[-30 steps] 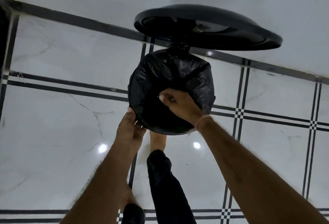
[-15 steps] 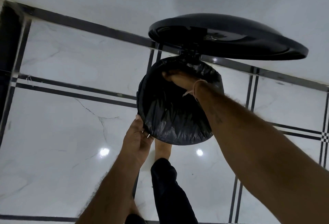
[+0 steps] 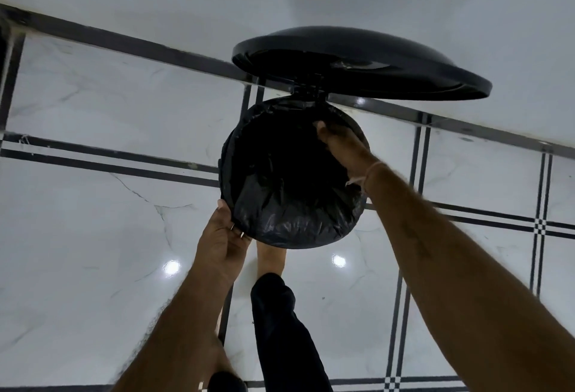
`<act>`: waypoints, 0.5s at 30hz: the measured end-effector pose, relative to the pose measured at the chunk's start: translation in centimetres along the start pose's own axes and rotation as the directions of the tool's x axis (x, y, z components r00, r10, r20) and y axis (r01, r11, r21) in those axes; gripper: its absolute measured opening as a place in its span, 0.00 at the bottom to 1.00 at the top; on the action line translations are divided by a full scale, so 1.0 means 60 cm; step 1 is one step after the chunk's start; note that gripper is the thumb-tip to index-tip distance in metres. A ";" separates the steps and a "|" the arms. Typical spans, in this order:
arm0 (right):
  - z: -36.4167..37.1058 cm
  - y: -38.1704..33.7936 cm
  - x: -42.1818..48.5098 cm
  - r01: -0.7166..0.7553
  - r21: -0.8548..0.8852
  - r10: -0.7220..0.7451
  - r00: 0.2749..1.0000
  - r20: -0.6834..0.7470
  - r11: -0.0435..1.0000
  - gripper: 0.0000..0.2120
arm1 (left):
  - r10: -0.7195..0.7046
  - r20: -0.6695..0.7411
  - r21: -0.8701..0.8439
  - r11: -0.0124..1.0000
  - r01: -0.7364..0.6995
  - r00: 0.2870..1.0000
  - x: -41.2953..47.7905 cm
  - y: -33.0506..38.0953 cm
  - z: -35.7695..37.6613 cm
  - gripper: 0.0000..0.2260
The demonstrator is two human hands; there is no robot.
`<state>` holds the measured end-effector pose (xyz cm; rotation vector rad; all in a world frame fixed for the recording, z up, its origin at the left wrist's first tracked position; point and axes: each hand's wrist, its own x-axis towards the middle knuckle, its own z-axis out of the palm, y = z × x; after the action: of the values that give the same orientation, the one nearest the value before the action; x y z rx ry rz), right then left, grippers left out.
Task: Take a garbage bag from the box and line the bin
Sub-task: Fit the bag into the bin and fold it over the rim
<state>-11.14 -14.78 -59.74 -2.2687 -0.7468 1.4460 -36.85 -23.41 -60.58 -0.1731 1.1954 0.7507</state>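
Note:
A round black bin stands on the floor with its lid raised behind it. A black garbage bag sits inside the bin, its edge folded over the rim. My left hand grips the bag-covered rim at the near left. My right hand reaches to the far right of the rim, fingers pressing the bag against it there. The box is not in view.
The floor is white marble tile with dark stripes. A white wall rises behind the bin. My foot and a dark trouser leg are just in front of the bin.
My right hand has moved from the near middle of the bag, across the opening, to the far right rim. The bag's mouth is now spread open. My left hand has stayed on the near rim.

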 end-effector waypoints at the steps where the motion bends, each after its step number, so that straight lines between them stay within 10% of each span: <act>1: 0.005 0.004 0.009 -0.021 -0.015 0.021 0.999 0.042 1.000 0.22 | 0.001 0.004 0.002 1.000 -0.001 1.000 0.000 -0.001 -0.001 0.12; 11: 0.007 0.015 -0.123 0.097 0.201 -0.070 0.988 -0.136 0.975 0.19 | 0.005 -0.007 0.030 1.000 -0.005 1.000 0.000 0.000 0.001 0.14; 15: 0.030 0.061 -0.165 -0.174 0.377 0.165 0.985 0.056 0.910 0.23 | 0.013 -0.004 0.038 0.999 -0.013 1.000 0.001 -0.002 0.003 0.14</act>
<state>-15.23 -23.63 -55.35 -2.0538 -0.2449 1.5398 -36.62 -23.38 -60.59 -0.1354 1.2155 0.7388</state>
